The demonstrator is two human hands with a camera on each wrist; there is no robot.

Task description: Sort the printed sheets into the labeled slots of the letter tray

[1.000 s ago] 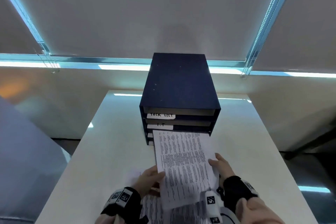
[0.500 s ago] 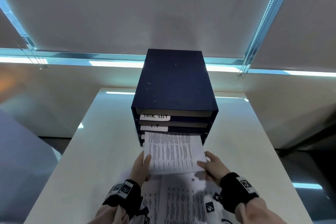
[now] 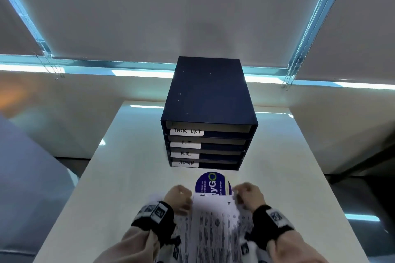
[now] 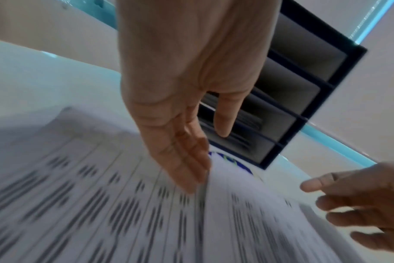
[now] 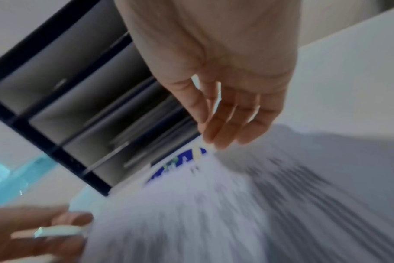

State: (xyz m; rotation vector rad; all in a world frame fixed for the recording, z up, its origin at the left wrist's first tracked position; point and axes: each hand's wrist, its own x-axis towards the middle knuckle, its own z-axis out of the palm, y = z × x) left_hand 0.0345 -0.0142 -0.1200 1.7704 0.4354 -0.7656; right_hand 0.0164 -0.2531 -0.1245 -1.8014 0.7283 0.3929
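Note:
The dark blue letter tray (image 3: 208, 92) stands mid-table, its slots labeled TASK LIST (image 3: 187, 131), I.T, H.R. and ADMIN from the top down. A stack of printed sheets (image 3: 213, 226) lies at the near edge, and its top sheet is marked "IT" (image 3: 229, 203). My left hand (image 3: 180, 198) lays straight fingers (image 4: 191, 174) along the top sheet's left edge. At the sheet's far right corner, my right hand (image 3: 248, 195) touches it with relaxed fingers (image 5: 218, 128). The wrist views show paper lying in the tray's lower slots (image 4: 243, 128).
A round blue sticker (image 3: 211, 184) lies on the white table (image 3: 132, 177) between the stack and the tray. The table's bare surface spreads to both sides of the tray. Drawn roller blinds hang behind it, and the floor drops away at the left and right table edges.
The sheet both hands held at the tray's lower slots has gone inside. Both hands have come back toward me onto the stack's far end.

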